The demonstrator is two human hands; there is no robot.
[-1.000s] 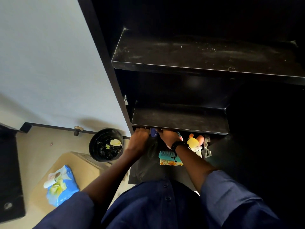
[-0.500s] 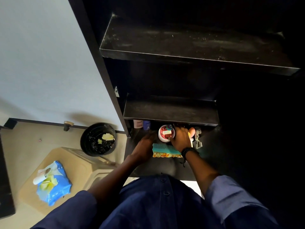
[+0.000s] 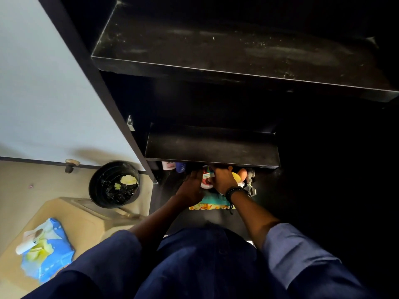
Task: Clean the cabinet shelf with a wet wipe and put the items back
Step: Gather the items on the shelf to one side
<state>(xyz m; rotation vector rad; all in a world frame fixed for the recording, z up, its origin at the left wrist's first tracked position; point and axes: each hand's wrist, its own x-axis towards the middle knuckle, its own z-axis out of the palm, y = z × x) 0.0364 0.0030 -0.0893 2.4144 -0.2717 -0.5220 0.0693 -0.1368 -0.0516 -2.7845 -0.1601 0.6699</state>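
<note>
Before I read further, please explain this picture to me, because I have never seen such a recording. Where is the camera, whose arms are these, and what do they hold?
There is no machine here. A person wears one camera on the head, and it looks down at their own arms in blue sleeves. Both arms reach into a dark cabinet, under its lowest shelf. The right hand grips a red and white tub. The left hand lies against the tub, but its fingers are too dark to judge. A teal comb lies just below. To the left are a black bin and a blue pack of wet wipes.
</note>
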